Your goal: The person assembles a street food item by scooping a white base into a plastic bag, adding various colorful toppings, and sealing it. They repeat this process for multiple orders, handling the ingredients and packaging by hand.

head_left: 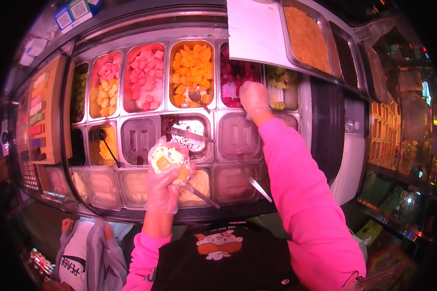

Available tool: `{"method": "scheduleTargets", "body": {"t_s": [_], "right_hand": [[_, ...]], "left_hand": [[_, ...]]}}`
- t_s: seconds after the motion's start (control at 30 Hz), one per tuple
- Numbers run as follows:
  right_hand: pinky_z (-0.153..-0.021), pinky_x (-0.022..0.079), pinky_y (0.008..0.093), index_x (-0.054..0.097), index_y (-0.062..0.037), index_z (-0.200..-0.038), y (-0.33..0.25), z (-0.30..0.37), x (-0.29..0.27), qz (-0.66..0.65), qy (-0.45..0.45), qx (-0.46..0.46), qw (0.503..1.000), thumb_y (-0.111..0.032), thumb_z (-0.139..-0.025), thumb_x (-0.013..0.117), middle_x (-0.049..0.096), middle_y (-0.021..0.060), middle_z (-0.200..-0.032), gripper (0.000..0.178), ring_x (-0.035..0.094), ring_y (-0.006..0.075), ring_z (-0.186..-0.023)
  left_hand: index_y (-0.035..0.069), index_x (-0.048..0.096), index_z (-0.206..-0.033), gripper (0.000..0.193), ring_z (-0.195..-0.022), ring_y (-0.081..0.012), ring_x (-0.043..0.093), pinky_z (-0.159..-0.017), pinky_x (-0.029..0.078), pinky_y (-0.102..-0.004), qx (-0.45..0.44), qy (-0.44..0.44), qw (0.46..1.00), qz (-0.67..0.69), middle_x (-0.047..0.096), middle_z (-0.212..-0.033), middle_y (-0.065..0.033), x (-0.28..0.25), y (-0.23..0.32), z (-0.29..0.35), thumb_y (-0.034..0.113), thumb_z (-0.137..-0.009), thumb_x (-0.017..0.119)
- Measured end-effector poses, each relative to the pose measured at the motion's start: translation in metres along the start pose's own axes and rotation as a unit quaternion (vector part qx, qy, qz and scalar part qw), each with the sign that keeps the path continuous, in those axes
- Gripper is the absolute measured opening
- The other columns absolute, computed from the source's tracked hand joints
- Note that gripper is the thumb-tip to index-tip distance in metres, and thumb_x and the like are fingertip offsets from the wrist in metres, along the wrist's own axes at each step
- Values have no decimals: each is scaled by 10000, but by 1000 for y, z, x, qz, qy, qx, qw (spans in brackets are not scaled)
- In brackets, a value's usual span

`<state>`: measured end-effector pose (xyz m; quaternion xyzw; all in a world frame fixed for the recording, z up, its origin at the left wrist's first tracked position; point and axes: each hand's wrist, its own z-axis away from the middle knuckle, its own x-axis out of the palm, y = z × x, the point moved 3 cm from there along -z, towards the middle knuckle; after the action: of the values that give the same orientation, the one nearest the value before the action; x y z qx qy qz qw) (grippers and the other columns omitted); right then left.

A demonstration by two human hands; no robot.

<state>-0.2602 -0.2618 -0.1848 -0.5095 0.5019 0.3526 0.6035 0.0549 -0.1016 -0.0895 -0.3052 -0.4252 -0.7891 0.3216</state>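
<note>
My left hand [162,186], in a clear plastic glove, is wrapped round a white creamy dessert [163,157] with orange fruit cubes set in it. It is held above the front rows of the counter's metal pans. Also gloved, my right hand [255,98] reaches to the near edge of a pan of dark red fruit cubes [240,70]. Its fingers are curled closed, and whatever they hold is hidden. Left of that pan, orange fruit cubes [192,63] fill another, with a metal spoon [197,97] in it.
Pink cubes [145,72] and pale green cubes [279,85] fill other back pans. A flat metal utensil [192,135] lies over a pan of white and dark filling. At upper right, a tray of brown crumbs [306,36] overhangs the pans. Another person [87,252] stands at lower left.
</note>
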Motion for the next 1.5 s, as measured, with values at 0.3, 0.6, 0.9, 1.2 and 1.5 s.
{"method": "scheduleTargets", "body": {"t_s": [0.3, 0.6, 0.9, 1.2, 1.5], "right_hand": [[-556, 501, 374, 704, 26, -761, 26, 15, 27, -323, -152, 118, 927, -105, -808, 717, 682, 133, -690, 140, 652, 222, -537], [-551, 488, 399, 712, 20, -755, 53, -1, -9, -281, -277, 66, 916, -162, -801, 747, 653, 125, -663, 191, 636, 220, -578], [-473, 275, 296, 778, -12, -931, 66, 9, -21, -488, -357, 281, 745, -200, -852, 781, 517, -34, -620, 204, 375, 103, -502], [-489, 261, 270, 773, -11, -1011, 91, 31, -25, -584, -352, 310, 663, -236, -862, 792, 559, -35, -668, 270, 382, 65, -540], [-476, 233, 260, 777, -20, -984, 64, 67, -113, -579, -187, 128, 783, -202, -918, 787, 460, -105, -631, 194, 357, 32, -513]], "left_hand": [[129, 339, -1593, 824, -1334, -329, 551, -1047, 542, -626, -40, 7, 998, 40, 522, -1446, -119, 10, 4, 6, -74, -858, 653], [141, 340, -1599, 911, -1292, -340, 584, -963, 595, -587, -68, -9, 997, 34, 531, -1434, -139, 19, -6, 4, -165, -771, 565], [167, 289, -1607, 950, -1297, -340, 575, -1006, 554, -646, -79, -39, 996, 31, 523, -1420, -131, 45, -38, -20, -178, -757, 538], [187, 346, -1582, 874, -1353, -389, 536, -1046, 478, -735, -102, -97, 981, 130, 505, -1458, -150, 52, -74, -68, -132, -795, 554], [168, 442, -1556, 586, -1415, -386, 494, -1075, 445, -737, -138, -142, 963, 181, 538, -1481, -135, 64, -89, -90, 209, -1008, 646]]}}
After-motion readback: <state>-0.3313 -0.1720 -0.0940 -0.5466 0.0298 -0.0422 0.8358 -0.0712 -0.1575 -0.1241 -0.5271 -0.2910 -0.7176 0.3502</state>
